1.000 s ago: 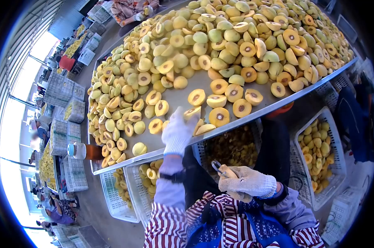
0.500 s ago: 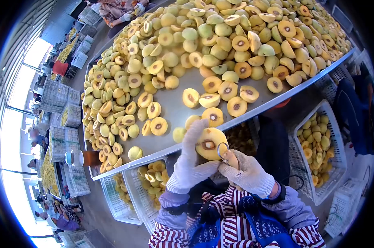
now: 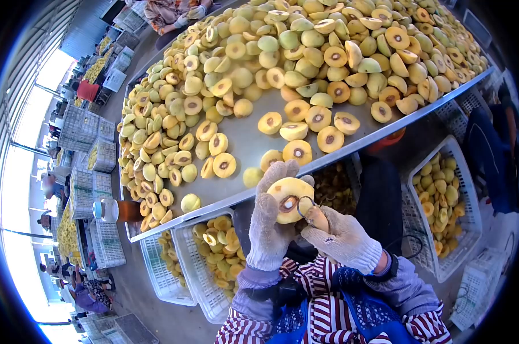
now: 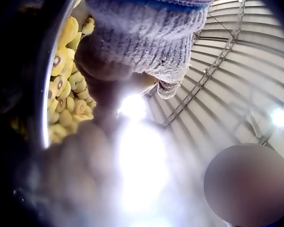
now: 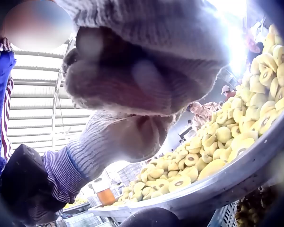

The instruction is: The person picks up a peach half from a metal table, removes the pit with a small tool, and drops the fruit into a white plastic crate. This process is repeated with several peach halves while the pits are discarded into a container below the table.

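Note:
In the head view the gloved left hand (image 3: 269, 221) grips a halved yellow fruit (image 3: 288, 194), its cut face and brown pit hollow turned up. The gloved right hand (image 3: 345, 239) holds a small tool by its light handle (image 3: 318, 219); the tool's looped metal end (image 3: 305, 206) lies against the hollow. Both hands are close together in front of the metal table's near edge. The right wrist view shows the left hand (image 5: 128, 139) beyond the right hand (image 5: 142, 71). Glare and blur hide most of the left wrist view, where a glove (image 4: 146, 42) shows.
A large heap of halved fruit (image 3: 311, 40) covers much of the metal table (image 3: 242, 129). Crates of fruit (image 3: 213, 286) stand below at left and another crate (image 3: 441, 269) at right. A jar of brown liquid (image 3: 119, 210) is at the table's left end. Another person's hands (image 3: 191, 16) are across the table.
The left hand has come back from the table with a halved fruit and now holds it upright near the right hand. The tool's loop has met the fruit's hollow.

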`<state>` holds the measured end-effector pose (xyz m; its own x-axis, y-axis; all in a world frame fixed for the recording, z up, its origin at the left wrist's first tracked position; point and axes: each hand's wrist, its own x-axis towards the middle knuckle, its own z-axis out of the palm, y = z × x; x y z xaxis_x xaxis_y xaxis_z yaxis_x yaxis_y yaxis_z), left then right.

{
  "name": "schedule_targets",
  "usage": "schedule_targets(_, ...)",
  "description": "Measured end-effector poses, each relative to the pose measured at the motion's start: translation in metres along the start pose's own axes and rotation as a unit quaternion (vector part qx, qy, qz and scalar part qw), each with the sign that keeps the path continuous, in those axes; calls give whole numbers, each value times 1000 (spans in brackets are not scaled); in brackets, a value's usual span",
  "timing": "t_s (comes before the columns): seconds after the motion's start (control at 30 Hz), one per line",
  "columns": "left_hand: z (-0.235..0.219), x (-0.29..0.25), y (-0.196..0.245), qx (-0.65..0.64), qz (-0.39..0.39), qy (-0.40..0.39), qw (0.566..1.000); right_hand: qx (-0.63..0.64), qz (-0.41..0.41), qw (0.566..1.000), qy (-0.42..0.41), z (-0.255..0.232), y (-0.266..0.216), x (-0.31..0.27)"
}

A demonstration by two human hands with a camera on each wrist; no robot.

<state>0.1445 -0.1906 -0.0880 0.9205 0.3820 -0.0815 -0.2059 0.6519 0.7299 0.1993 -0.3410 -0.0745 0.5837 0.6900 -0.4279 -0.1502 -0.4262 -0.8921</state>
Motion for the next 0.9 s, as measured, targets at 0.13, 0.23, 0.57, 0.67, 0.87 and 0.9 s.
schedule_targets(0.13, 10, -9, -8, 49, 55, 16, 997, 25, -43, 999, 20, 8, 5, -2)
schedule_targets(0.23, 17, -14, -9, 121, 80, 34, 989, 107, -26, 994, -29, 9, 0, -5)
schedule_targets(0.57, 12, -10, 2, 46, 15, -40, 998, 170, 41, 980, -93, -19, -10, -10)
schedule_targets(0.67, -5, -3, 1, 20, -46, -33, 998, 17, -28, 999, -22, -15, -7, -10)
schedule_targets(0.87, 5, -4, 8, 120, -58, -27, 991, -74, -133, 987, 46, -8, -3, -11)
schedule_targets(0.9, 3, -4, 8, 124, -63, -25, 990, -86, -131, 987, 46, -8, -4, -11)
